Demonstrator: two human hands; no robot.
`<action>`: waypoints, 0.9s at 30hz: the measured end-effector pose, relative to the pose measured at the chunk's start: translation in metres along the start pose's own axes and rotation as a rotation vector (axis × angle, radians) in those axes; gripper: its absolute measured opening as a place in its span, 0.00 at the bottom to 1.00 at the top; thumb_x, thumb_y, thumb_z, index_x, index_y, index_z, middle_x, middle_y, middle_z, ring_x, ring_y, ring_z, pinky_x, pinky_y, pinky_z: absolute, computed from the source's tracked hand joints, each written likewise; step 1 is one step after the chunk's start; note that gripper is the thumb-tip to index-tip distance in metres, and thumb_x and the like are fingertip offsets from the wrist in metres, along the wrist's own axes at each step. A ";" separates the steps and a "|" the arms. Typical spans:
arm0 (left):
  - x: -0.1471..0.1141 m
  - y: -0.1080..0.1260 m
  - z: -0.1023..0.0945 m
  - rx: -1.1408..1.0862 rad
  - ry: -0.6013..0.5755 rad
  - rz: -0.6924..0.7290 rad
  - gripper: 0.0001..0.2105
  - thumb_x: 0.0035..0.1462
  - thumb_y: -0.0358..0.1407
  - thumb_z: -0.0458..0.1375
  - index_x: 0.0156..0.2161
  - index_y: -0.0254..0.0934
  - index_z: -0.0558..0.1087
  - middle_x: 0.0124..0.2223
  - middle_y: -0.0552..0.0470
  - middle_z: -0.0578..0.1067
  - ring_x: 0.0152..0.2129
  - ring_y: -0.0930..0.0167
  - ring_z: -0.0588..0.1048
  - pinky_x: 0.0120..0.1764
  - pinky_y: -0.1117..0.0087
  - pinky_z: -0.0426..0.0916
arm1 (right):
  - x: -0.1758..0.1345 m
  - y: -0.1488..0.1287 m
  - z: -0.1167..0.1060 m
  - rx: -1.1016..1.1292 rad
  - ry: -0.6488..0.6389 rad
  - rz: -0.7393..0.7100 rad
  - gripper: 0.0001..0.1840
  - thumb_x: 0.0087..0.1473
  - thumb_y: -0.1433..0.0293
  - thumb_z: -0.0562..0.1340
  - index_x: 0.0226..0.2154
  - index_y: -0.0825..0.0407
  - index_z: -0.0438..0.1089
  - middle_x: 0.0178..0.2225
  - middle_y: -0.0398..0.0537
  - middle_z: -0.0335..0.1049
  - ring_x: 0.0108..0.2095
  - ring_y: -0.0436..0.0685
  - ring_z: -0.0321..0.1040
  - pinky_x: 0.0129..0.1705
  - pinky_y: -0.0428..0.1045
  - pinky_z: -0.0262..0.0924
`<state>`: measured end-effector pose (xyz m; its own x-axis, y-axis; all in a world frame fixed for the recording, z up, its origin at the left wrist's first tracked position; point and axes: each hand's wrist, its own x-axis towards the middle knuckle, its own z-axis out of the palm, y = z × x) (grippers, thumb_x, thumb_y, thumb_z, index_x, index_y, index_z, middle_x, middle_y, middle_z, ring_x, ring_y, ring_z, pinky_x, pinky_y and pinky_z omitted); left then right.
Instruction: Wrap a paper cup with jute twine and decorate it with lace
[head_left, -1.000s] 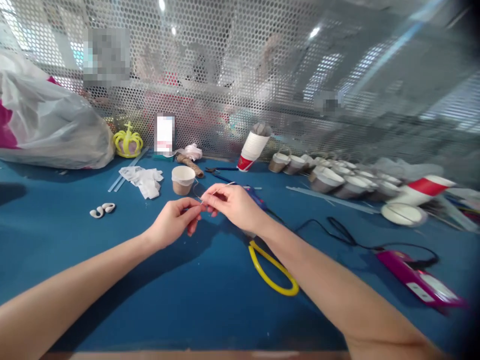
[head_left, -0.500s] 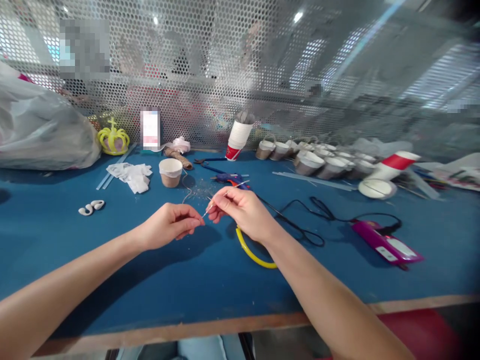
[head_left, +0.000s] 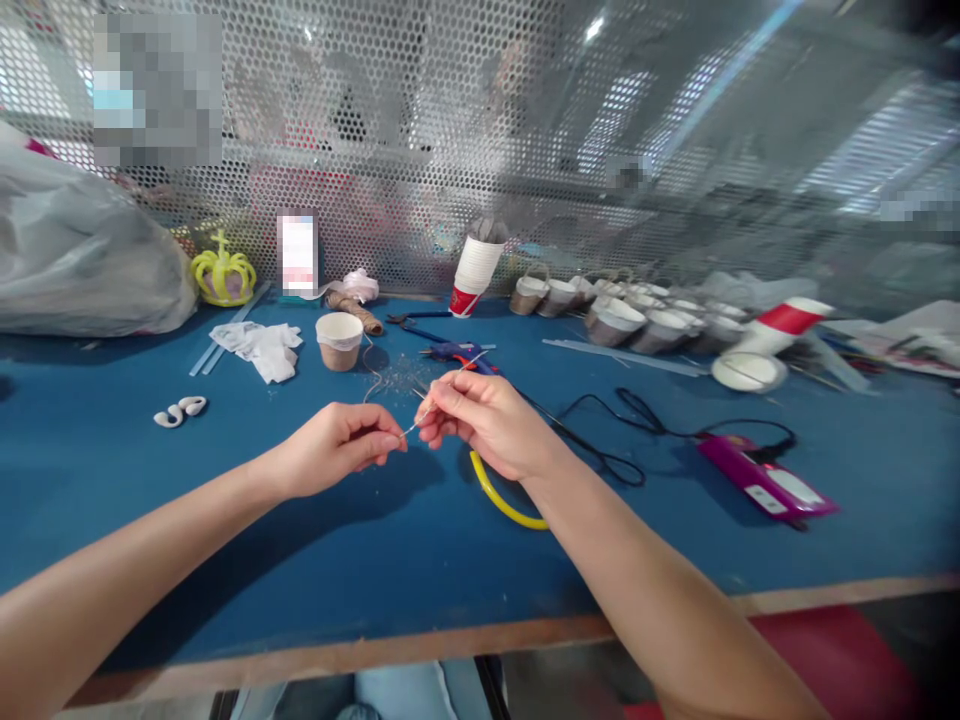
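Note:
Between finger and thumb, my left hand (head_left: pixel 345 448) grips one end of a thin pale strand (head_left: pixel 412 429), which looks like twine or twisted wire. My right hand (head_left: pixel 491 420) pinches the same strand a short way along, and its free end sticks out up and to the right. Both hands hover over the blue table. Just behind them lie a blue hot glue gun (head_left: pixel 455 352) and small scraps. A paper-lined brown cup (head_left: pixel 339 342) stands behind my left hand. A yellow curved tube (head_left: pixel 501 503) is partly hidden by my right forearm.
Twine roll (head_left: pixel 358 313), pliers (head_left: pixel 420 317) and stacked paper cups (head_left: pixel 477 270) stand behind. Several small buckets (head_left: pixel 615 322) fill the back right. A purple pack (head_left: pixel 765 476) with a black cable lies right; crumpled tissue (head_left: pixel 262 348) and earbuds (head_left: pixel 180 411) lie left.
The strand's free end has shifted slightly left and up, and my right hand's fingers have turned a little. Both hands keep their pinch; the whole view has shifted slightly.

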<state>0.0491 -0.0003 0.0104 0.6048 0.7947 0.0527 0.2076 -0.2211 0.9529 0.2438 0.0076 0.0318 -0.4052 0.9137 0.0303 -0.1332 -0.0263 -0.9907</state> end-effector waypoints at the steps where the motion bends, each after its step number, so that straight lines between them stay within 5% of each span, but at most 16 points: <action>1: 0.000 -0.001 0.000 0.005 0.001 0.002 0.11 0.56 0.39 0.51 0.33 0.32 0.69 0.22 0.58 0.65 0.17 0.80 0.60 0.19 0.79 0.55 | 0.000 0.001 0.001 -0.005 0.018 -0.007 0.15 0.43 0.60 0.68 0.22 0.56 0.70 0.22 0.44 0.72 0.21 0.47 0.70 0.24 0.43 0.66; 6: 0.003 -0.008 0.001 0.057 0.053 -0.031 0.12 0.55 0.40 0.51 0.35 0.32 0.70 0.22 0.57 0.65 0.17 0.78 0.62 0.20 0.78 0.58 | 0.002 0.006 0.003 -0.119 0.129 -0.068 0.17 0.43 0.58 0.67 0.22 0.57 0.70 0.21 0.43 0.71 0.21 0.48 0.69 0.25 0.45 0.66; 14: 0.003 -0.007 0.004 0.230 0.102 0.024 0.12 0.54 0.40 0.51 0.31 0.32 0.71 0.22 0.55 0.67 0.18 0.78 0.63 0.20 0.79 0.59 | 0.002 0.008 0.004 -0.099 0.129 -0.052 0.19 0.41 0.56 0.68 0.22 0.56 0.69 0.20 0.43 0.71 0.21 0.48 0.69 0.24 0.45 0.66; 21: 0.004 -0.005 0.002 0.148 0.024 -0.060 0.12 0.54 0.41 0.51 0.29 0.33 0.69 0.20 0.57 0.66 0.15 0.79 0.61 0.19 0.78 0.57 | 0.001 0.008 0.007 -0.150 0.165 -0.061 0.19 0.43 0.56 0.67 0.21 0.56 0.68 0.20 0.43 0.70 0.20 0.48 0.68 0.24 0.45 0.65; 27: 0.005 -0.003 0.009 0.236 0.038 0.022 0.10 0.55 0.40 0.52 0.36 0.34 0.68 0.25 0.54 0.72 0.22 0.75 0.71 0.26 0.76 0.64 | 0.002 0.015 0.012 -0.280 0.149 -0.099 0.18 0.44 0.56 0.65 0.21 0.55 0.68 0.21 0.41 0.68 0.21 0.47 0.65 0.24 0.44 0.63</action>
<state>0.0586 -0.0012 0.0050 0.5828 0.8079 0.0878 0.3718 -0.3611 0.8552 0.2303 0.0046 0.0186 -0.2632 0.9560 0.1294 0.0963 0.1595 -0.9825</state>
